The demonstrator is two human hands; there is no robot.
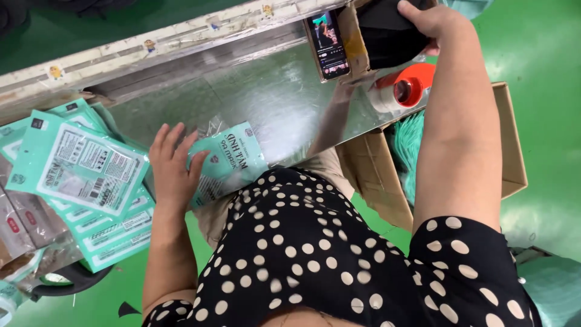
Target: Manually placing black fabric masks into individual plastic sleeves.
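Head view shows my left hand spread flat, fingers open, on a teal mask packet. My right hand grips black masks above a cardboard box.

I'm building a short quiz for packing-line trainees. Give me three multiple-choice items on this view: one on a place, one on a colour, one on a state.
1. Where does the left hand rest?
A. on a teal packet
B. on the phone
C. inside the cardboard box

2. What colour is the core of the tape roll?
A. blue
B. orange-red
C. yellow

3. What is the state of the phone?
A. screen dark
B. lying face down
C. screen lit, propped up

Answers:
1 A, the fingers lie spread on the teal packet on the metal table.
2 B, its core shows orange-red.
3 C, its screen glows beside the black stack that the right hand grasps.
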